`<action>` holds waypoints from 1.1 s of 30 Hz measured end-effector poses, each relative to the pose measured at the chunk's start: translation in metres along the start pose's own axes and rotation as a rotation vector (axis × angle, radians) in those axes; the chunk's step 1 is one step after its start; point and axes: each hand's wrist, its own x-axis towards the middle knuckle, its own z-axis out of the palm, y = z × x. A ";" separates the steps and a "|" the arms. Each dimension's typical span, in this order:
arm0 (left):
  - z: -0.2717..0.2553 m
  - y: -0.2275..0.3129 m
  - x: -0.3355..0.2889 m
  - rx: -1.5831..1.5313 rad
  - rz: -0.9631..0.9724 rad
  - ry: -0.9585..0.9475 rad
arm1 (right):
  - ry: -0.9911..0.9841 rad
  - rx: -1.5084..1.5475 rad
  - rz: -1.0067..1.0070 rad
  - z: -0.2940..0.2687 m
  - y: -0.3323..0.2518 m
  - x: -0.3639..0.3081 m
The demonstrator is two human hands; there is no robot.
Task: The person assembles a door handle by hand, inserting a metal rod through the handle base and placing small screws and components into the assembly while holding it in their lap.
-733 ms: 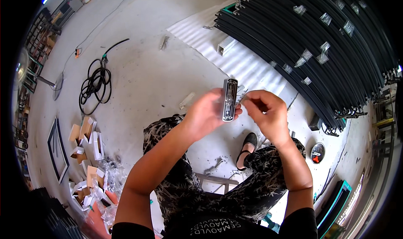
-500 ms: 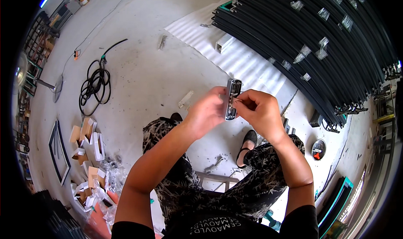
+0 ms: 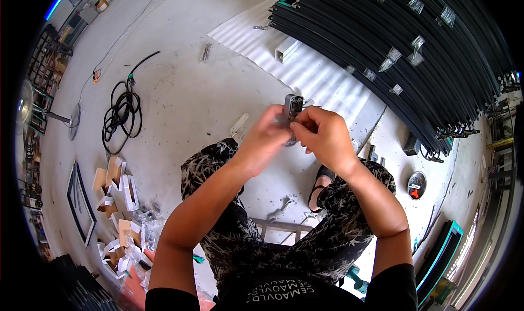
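Observation:
Between my hands, above my knees, is a dark grey oblong metal fitting (image 3: 293,102) with rounded ends and a dark, recessed face. My left hand (image 3: 265,142) is wrapped round its left side and holds it up. From the right, my right hand (image 3: 330,139) reaches over the fitting's middle, thumb and forefinger pinched together against its face. Whatever small thing may sit in that pinch is hidden. The fingers cover the fitting's lower half, and only its upper end shows plainly.
A large stack of black frames (image 3: 349,35) rests on white foam sheeting (image 3: 248,30) at far right. A coiled black cable (image 3: 123,112) lies left, near opened cardboard boxes (image 3: 128,229) and clear plastic. A round dark dish (image 3: 416,185) with something red stands right. A cordless tool (image 3: 356,281) is low right.
The fitting has tipped, its face turned less toward me, and has come slightly left. My right hand has moved left and down across it. The left hand still holds it.

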 end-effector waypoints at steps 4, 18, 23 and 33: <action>-0.007 0.005 -0.004 0.117 0.094 0.039 | -0.118 0.231 -0.030 -0.001 0.006 0.012; -0.065 0.054 -0.071 -0.135 0.253 0.506 | -0.362 -0.565 0.258 0.089 0.255 0.098; -0.081 0.064 -0.086 -0.199 0.159 0.668 | -0.236 -0.687 0.317 0.195 0.350 0.120; -0.096 0.069 -0.081 -0.217 -0.014 0.793 | -0.199 -0.758 0.459 0.233 0.357 0.120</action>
